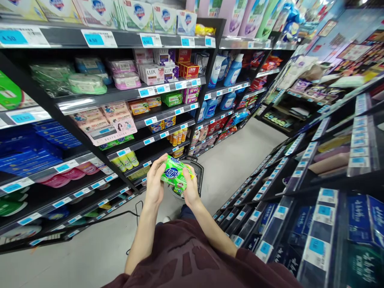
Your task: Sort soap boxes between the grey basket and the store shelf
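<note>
Both my hands hold a green plastic-wrapped soap pack (pixel 175 175) in front of me, above a shop aisle floor. My left hand (pixel 155 182) grips its left side with fingers curled over the top edge. My right hand (pixel 191 188) grips its right side from below. Just behind the pack a black shopping basket (pixel 198 173) stands on the floor, mostly hidden by the pack and my hands. My dark red sleeveless top fills the bottom of the view.
Black shelving (pixel 126 96) on the left carries soap boxes, wipes, bottles and blue price tags. A lower rack (pixel 300 200) on the right holds dark blue packs. The grey aisle floor (pixel 240 156) runs ahead between them. A black cable (pixel 136 208) lies by the left shelf foot.
</note>
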`<state>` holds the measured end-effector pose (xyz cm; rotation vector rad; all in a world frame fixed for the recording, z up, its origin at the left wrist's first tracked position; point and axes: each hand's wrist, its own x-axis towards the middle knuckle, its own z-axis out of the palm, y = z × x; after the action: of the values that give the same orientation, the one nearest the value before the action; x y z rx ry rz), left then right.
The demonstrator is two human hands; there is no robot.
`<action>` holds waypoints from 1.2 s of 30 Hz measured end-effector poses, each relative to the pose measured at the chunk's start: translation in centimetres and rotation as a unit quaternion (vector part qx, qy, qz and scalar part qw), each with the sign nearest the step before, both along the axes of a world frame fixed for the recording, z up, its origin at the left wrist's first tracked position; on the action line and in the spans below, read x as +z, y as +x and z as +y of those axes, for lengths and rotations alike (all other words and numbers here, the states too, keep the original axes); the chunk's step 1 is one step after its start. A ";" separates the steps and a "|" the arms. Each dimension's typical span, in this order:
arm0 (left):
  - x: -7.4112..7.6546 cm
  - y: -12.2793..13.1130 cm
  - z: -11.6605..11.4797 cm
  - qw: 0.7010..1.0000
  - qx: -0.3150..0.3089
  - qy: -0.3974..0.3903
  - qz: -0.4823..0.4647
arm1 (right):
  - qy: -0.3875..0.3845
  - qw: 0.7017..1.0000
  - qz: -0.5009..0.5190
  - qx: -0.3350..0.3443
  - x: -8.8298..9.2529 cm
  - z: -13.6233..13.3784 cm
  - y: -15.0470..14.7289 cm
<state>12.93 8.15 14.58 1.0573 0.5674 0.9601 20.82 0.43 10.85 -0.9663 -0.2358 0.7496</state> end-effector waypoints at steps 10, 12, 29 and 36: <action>-0.3 0.1 0.2 0.999 -0.002 0.029 0.020 | 0.005 0.999 0.029 0.020 0.2 0.0 0.3; -0.6 0.0 0.3 0.997 -0.006 0.062 0.034 | -0.003 0.998 0.053 0.039 0.3 0.0 0.5; -2.8 -0.5 3.6 0.959 -0.035 0.155 0.236 | -0.002 0.944 0.124 0.306 -0.8 -1.6 3.6; -3.8 -0.1 3.9 0.963 -0.047 0.113 0.239 | -0.074 0.939 0.102 0.320 -1.3 -1.2 3.5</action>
<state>12.86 12.06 10.81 1.5268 0.8069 0.6940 24.31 -0.80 9.50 -0.9492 -0.3210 1.4754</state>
